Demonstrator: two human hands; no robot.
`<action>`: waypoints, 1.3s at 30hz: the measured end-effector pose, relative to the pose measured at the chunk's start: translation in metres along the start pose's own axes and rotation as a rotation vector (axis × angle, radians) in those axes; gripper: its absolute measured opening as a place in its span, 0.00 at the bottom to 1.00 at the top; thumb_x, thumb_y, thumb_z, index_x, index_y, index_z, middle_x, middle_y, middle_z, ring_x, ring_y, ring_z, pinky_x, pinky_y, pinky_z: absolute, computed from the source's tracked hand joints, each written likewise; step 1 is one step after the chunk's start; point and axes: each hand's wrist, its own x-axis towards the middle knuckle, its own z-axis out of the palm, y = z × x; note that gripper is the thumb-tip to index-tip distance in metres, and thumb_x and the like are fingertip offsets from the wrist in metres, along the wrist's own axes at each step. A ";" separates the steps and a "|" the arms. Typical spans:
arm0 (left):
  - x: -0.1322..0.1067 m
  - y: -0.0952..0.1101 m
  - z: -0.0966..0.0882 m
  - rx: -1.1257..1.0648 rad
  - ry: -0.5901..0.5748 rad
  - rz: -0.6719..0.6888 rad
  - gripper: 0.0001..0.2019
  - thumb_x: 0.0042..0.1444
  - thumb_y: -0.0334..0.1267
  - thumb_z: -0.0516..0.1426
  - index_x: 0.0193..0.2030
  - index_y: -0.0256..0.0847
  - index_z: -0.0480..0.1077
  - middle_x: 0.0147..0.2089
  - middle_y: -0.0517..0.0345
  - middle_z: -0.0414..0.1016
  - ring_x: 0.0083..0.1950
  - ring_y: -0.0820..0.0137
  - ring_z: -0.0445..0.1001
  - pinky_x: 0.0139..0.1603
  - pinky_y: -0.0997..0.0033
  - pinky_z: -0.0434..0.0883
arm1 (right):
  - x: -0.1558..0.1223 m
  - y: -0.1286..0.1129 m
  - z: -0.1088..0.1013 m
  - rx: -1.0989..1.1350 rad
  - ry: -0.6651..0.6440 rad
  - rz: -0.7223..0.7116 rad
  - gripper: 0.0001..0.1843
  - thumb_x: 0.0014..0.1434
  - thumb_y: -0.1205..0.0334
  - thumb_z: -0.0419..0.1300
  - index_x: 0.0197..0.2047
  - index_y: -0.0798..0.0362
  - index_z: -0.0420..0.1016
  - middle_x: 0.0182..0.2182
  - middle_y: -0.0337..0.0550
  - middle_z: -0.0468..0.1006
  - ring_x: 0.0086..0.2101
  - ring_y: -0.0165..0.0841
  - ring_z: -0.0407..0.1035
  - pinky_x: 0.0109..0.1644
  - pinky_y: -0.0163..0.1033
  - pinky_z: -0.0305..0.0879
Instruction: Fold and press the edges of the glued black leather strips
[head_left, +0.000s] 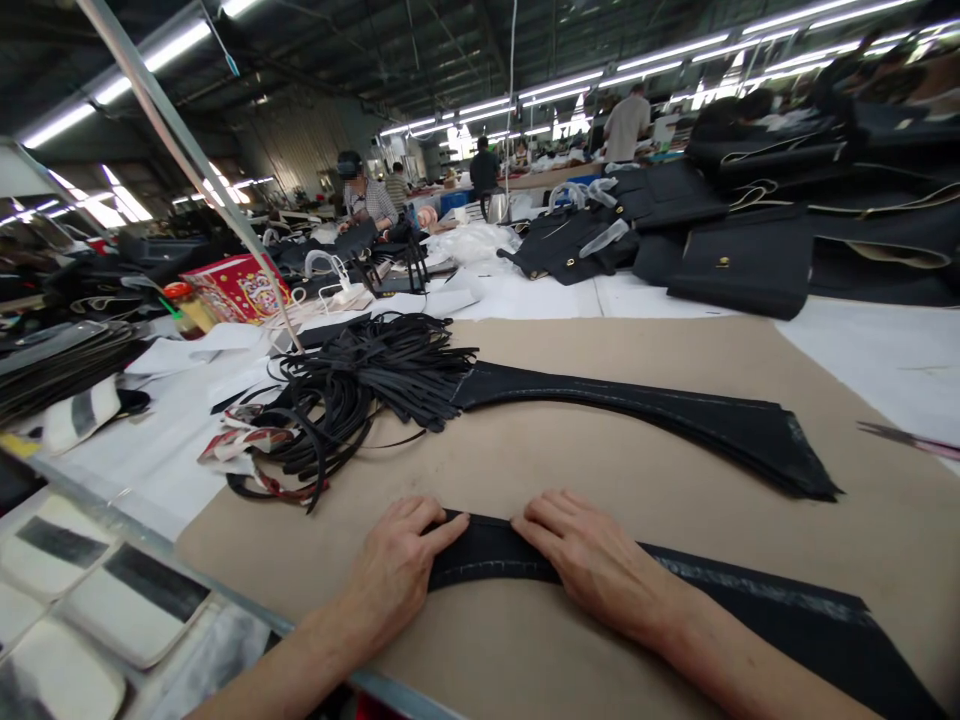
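A curved black panel (491,545), leather-like, with a whitish line along its lower edge, lies on the brown sheet near the table's front edge. My left hand (401,560) is closed over its narrow left end, thumb along the upper edge. Farther right on the same panel, my right hand (581,555) is curled with its fingers over the upper edge and the thumb side down. Both hands hide parts of the panel, and its wide end runs out under my right forearm. Beyond them lies a stack of similar curved black panels (630,395), touching nothing of mine.
A heap of black strips (375,370) sits behind my left hand. Scissors (907,438) lie at the right edge. Black bags (735,260) are piled at the back right. White pads (135,605) are at lower left. A slanted pole (195,180) rises left; people work farther back.
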 end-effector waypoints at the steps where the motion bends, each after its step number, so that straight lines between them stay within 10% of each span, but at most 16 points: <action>1: 0.000 0.001 0.000 0.011 -0.007 0.002 0.22 0.60 0.24 0.47 0.57 0.45 0.69 0.42 0.52 0.72 0.43 0.63 0.69 0.44 0.59 0.70 | -0.001 0.000 0.000 -0.005 -0.006 -0.010 0.14 0.62 0.76 0.51 0.46 0.55 0.72 0.37 0.43 0.71 0.37 0.34 0.63 0.43 0.40 0.59; 23: 0.025 0.029 -0.002 0.019 -0.133 0.095 0.21 0.59 0.21 0.47 0.55 0.41 0.68 0.51 0.53 0.71 0.50 0.65 0.68 0.54 0.62 0.68 | -0.018 0.005 -0.015 0.020 -0.013 0.050 0.24 0.64 0.75 0.49 0.63 0.55 0.58 0.41 0.44 0.73 0.40 0.36 0.65 0.48 0.43 0.60; 29: 0.024 0.033 -0.001 -0.026 -0.125 0.064 0.23 0.61 0.22 0.45 0.59 0.41 0.65 0.47 0.53 0.72 0.47 0.65 0.67 0.52 0.62 0.68 | -0.037 0.017 -0.020 0.099 -0.007 0.161 0.12 0.66 0.72 0.49 0.42 0.53 0.72 0.35 0.43 0.71 0.38 0.34 0.64 0.45 0.40 0.58; 39: 0.031 0.034 -0.001 0.065 -0.137 0.100 0.25 0.61 0.25 0.48 0.61 0.53 0.65 0.39 0.55 0.69 0.41 0.65 0.66 0.43 0.62 0.71 | -0.048 0.018 -0.018 -0.007 -0.054 0.061 0.12 0.64 0.73 0.50 0.47 0.54 0.71 0.38 0.43 0.71 0.40 0.35 0.62 0.45 0.42 0.56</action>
